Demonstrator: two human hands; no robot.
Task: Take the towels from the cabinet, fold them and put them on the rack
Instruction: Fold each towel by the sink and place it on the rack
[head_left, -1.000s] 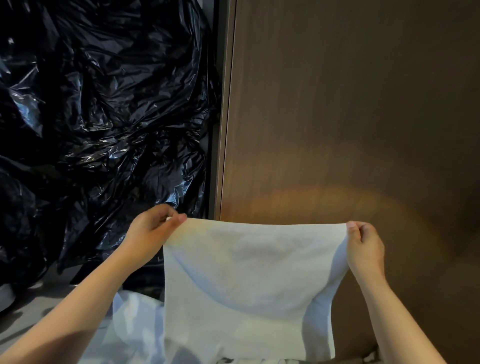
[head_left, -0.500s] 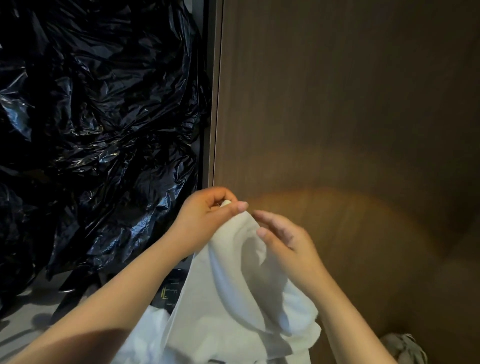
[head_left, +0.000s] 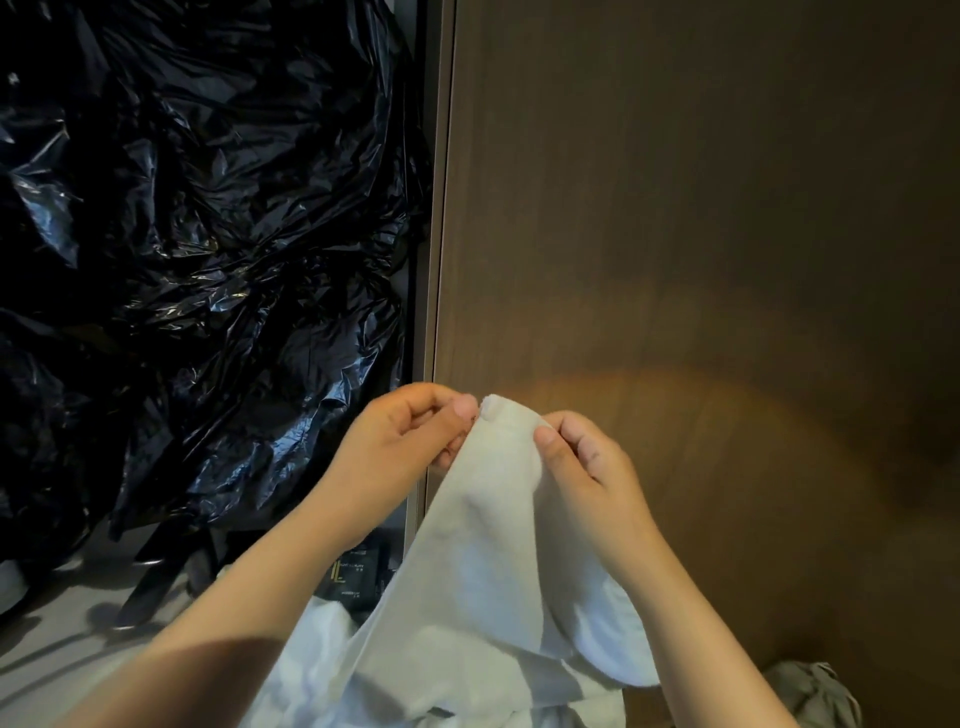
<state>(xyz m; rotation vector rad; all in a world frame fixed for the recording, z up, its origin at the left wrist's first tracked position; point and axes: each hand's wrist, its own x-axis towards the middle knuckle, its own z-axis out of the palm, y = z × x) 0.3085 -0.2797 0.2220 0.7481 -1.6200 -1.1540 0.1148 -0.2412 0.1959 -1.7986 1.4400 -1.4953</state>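
A white towel (head_left: 483, 566) hangs folded in half lengthwise in front of a brown wooden cabinet door (head_left: 675, 208). My left hand (head_left: 400, 447) pinches its top corners between thumb and fingers. My right hand (head_left: 587, 467) grips the towel's upper edge just right of that, thumb on the cloth. The two hands are close together at the towel's top. More white cloth (head_left: 322, 660) lies bunched below, partly hidden by my left forearm.
Crumpled black plastic sheeting (head_left: 182, 260) fills the left side. A dark box with gold print (head_left: 353, 577) sits low behind the towel. A grey cloth (head_left: 810, 691) lies at the bottom right. A pale surface (head_left: 52, 639) shows at the lower left.
A second ago the towel was spread wide between both hands. My right hand brought its corner over to the left one, and the towel now hangs doubled with both hands together at the top.
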